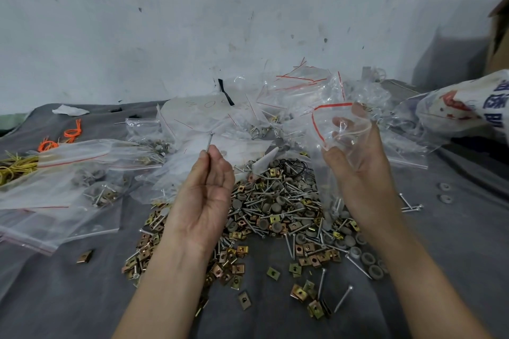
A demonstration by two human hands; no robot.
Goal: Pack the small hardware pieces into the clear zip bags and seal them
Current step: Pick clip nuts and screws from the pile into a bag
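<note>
Head view, live: screw [210, 143] pinched upright in left hand [203, 195], raised over the hardware pile [275, 215] on the counter [454, 256]. Clear zip bag [341, 132] gripped by right hand [358, 173], mouth spread wide. Best fed straight into the opening, point first, without snagging the film.

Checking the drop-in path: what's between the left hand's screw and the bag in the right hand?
Head view: nothing held between the screw and the zip bag; that gap is open air. Behind it lie filled bags, below it the hardware heap.
</note>
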